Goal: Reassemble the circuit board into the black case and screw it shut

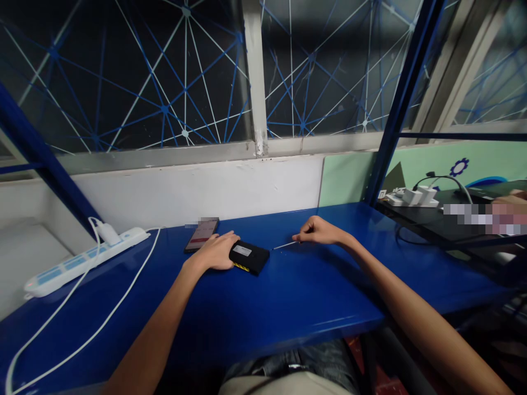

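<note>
A flat black box (254,256) with a pale label and yellow ports along its near side lies on the blue table (304,296). My left hand (218,250) rests over the box's left end, its fingers wrapped on the edge. In my right hand (315,230) is a thin metal rod (285,245), pinched between the fingers. The rod's dark tip points left and sits close to the box's right corner; whether they touch is hard to tell. A phone (201,233) with its screen lit lies just behind my left hand.
On the left lie a white power strip (88,263) and its looping white cable (132,288). Blue metal posts (401,104) rise at both sides. A dark desk (444,225) at the right holds plugs (420,196) and cables, with another person's hand (513,206) at the edge.
</note>
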A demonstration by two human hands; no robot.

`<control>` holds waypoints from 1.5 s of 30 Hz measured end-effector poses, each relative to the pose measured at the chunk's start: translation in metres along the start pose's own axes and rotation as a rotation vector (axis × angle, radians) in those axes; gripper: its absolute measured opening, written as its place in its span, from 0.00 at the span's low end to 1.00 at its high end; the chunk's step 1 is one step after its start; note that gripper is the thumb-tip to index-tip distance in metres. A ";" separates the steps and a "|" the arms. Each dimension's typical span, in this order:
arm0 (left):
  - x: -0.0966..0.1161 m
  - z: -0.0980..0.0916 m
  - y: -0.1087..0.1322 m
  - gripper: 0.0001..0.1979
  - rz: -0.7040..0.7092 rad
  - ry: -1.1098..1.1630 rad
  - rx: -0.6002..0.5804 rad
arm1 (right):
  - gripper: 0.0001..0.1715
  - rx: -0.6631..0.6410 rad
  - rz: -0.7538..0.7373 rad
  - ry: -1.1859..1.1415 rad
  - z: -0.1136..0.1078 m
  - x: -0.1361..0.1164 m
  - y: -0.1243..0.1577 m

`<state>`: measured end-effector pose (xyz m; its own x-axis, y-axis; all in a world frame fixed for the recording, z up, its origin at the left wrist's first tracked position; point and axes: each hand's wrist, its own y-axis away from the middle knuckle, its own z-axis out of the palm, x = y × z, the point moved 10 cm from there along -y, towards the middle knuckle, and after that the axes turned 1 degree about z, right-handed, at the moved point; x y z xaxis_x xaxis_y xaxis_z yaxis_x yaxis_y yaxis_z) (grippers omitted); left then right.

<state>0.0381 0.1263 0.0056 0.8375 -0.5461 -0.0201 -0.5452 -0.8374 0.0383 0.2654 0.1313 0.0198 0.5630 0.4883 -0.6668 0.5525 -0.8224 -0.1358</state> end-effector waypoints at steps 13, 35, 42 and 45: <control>0.004 0.004 -0.002 0.44 0.029 0.138 -0.034 | 0.28 0.011 0.028 0.046 0.017 0.010 -0.008; 0.033 0.001 -0.006 0.43 0.121 0.143 0.054 | 0.29 0.003 0.072 0.005 0.021 0.016 -0.009; 0.037 -0.001 -0.005 0.44 0.113 0.147 0.044 | 0.29 0.005 0.067 -0.006 0.020 0.015 -0.009; 0.039 -0.001 -0.005 0.43 0.112 0.159 0.031 | 0.29 -0.003 0.070 -0.009 0.021 0.015 -0.009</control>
<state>0.0737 0.1088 0.0053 0.7658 -0.6274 0.1410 -0.6338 -0.7735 0.0006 0.2559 0.1397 -0.0048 0.5946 0.4269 -0.6813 0.5140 -0.8534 -0.0862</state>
